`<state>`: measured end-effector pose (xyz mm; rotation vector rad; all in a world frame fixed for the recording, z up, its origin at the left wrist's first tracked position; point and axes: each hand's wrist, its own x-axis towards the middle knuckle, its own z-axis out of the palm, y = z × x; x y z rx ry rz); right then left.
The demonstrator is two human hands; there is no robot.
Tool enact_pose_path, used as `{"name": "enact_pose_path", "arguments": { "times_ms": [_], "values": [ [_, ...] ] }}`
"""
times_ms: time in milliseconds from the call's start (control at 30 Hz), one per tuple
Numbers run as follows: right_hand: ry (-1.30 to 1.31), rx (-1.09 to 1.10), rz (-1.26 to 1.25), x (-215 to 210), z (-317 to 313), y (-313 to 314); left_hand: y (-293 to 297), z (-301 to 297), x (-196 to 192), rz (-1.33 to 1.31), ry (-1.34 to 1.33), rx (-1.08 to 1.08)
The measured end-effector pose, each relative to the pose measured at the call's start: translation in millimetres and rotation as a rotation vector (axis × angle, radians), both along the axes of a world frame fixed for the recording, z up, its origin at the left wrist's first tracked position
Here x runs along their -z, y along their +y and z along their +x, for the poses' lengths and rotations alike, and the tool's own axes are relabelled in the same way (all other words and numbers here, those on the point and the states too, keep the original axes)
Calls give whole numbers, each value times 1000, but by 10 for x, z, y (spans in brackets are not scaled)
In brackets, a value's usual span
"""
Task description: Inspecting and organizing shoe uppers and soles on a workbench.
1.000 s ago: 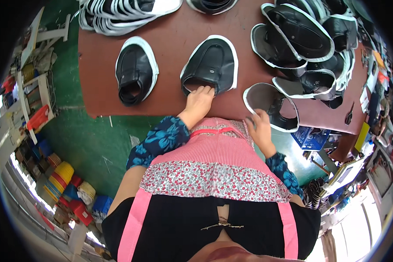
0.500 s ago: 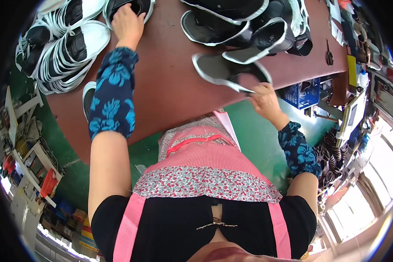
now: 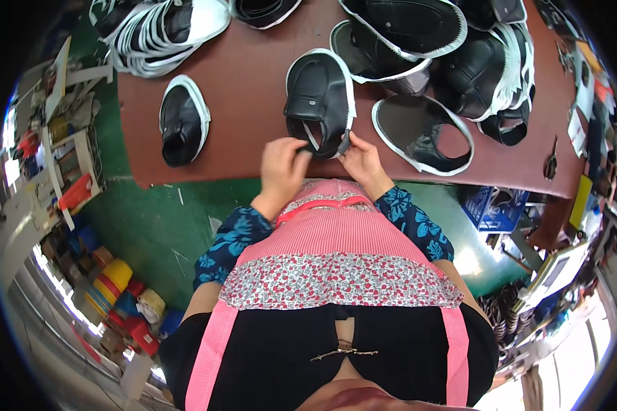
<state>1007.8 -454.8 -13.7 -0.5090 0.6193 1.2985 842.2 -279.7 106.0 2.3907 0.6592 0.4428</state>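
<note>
Both hands are working on the black shoe upper [image 3: 320,103], which is lying on the brown table [image 3: 247,89] just in front of the person. The left hand [image 3: 283,166] is pinching the near rim of the upper with fingers closed narrowly on it, and the right hand [image 3: 363,161] is gripping the same rim just beside it, thumb and forefinger closed on a small dark tab. To do this well, I judge that the 2 grips should be staying close together and pulling evenly, so the white edge trim is not twisting or creasing.

Room is tight around the upper. To its right, almost touching, a flat sole-shaped piece [image 3: 421,130] is lying; beyond the upper, a pile of similar pieces [image 3: 445,41] is crowding the far side. To its left the table is offering bare surface, as far as 1 lone upper [image 3: 182,120]. The table's near edge is running just under the hands, so drawing the upper nearer risks it sliding off.
</note>
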Motion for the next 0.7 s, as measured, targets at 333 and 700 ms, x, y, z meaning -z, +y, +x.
{"name": "enact_pose_path", "arguments": {
  "times_ms": [333,700],
  "values": [
    [-2309,-931,-701,-1135,634,-1436,188,552,-82,389,-33,36],
    [-2560,-1152,-555,-453,1246,-2076,2891,1602,391,807,181,-75]
  ]
}}
